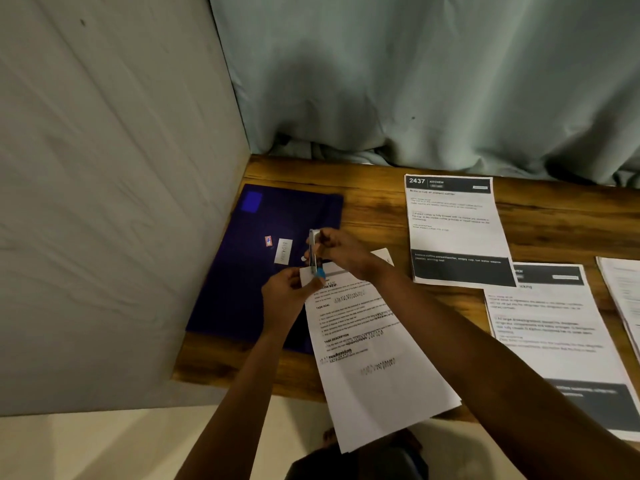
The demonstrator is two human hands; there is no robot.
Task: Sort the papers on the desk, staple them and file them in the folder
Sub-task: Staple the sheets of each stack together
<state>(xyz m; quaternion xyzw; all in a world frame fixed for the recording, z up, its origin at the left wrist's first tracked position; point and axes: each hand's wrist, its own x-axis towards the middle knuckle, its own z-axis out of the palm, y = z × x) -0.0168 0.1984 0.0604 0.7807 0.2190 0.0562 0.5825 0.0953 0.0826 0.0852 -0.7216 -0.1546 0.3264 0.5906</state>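
Observation:
A set of printed white papers (374, 358) lies tilted over the desk's front edge, its top corner raised over a dark blue folder (249, 282). My left hand (287, 296) pinches that top corner. My right hand (341, 252) grips a small silver stapler with a blue end (316, 254), held upright with its jaws at the same corner. The folder lies flat at the desk's left end, against the wall, with two small labels on its cover.
More printed sheets lie on the wooden desk (374, 209): one headed 2437 (453, 230), another nearer me (554, 334), and a stack at the right edge (623, 296). A grey wall (104, 202) bounds the left; a curtain (433, 81) hangs behind.

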